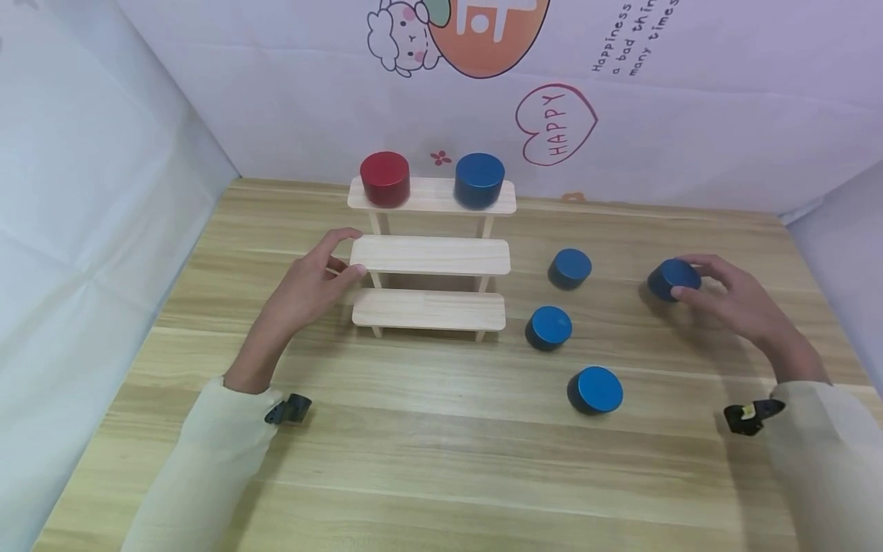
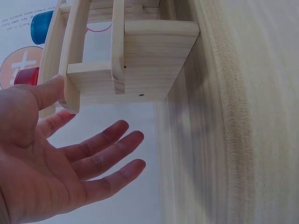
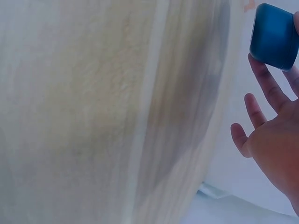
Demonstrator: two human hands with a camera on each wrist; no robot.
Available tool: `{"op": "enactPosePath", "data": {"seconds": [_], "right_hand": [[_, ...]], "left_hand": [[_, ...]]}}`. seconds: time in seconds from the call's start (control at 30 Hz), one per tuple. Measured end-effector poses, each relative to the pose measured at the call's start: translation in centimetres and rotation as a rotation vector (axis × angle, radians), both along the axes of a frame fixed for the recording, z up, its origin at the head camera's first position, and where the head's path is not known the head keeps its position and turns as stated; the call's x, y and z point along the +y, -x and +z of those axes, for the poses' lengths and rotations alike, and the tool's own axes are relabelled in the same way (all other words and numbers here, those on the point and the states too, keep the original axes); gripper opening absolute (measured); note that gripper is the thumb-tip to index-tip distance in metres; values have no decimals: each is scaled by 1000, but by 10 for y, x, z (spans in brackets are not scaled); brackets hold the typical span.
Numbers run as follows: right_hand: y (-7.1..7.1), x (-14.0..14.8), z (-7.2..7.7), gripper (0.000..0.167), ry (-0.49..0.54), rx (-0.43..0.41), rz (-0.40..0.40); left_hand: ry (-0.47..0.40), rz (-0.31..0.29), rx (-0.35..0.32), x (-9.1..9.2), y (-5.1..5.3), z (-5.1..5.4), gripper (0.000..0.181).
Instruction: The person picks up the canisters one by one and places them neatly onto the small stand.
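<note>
My left hand (image 1: 303,287) pinches the left end of the middle tier of a three-tier wooden display stand (image 1: 431,255), thumb in front and index finger behind. Its other fingers spread free in the left wrist view. On the top tier, a red cylinder (image 1: 385,179) sits at the left and a blue cylinder (image 1: 479,181) at the right. Far to the right, my right hand (image 1: 734,299) grips another blue cylinder (image 1: 674,279) between thumb and fingers. That cylinder (image 3: 274,36) appears raised off the table in the right wrist view.
Three more blue cylinders stand on the wooden table (image 1: 441,429) right of the stand: one at the back (image 1: 570,268), one in the middle (image 1: 549,328), and one nearer the front (image 1: 596,389). A printed white cloth (image 1: 662,146) hangs behind the table.
</note>
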State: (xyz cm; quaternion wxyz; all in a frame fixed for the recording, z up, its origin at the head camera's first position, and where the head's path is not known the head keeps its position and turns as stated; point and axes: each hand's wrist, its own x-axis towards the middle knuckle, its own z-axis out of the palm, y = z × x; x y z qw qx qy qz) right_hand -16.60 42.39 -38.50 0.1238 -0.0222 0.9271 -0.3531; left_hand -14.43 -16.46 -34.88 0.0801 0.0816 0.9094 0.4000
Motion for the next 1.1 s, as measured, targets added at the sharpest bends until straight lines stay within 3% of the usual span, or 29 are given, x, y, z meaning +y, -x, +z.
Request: {"op": "enactPosePath", "data": {"seconds": [0.43,1.1], "right_hand": [[-1,-11,10,68,-5,80,39],[-6,-28,24,65,1,137,48]], "left_hand": [[16,9,-21,0,0,1,54],[45,15,-27,0,0,1,55]]}}
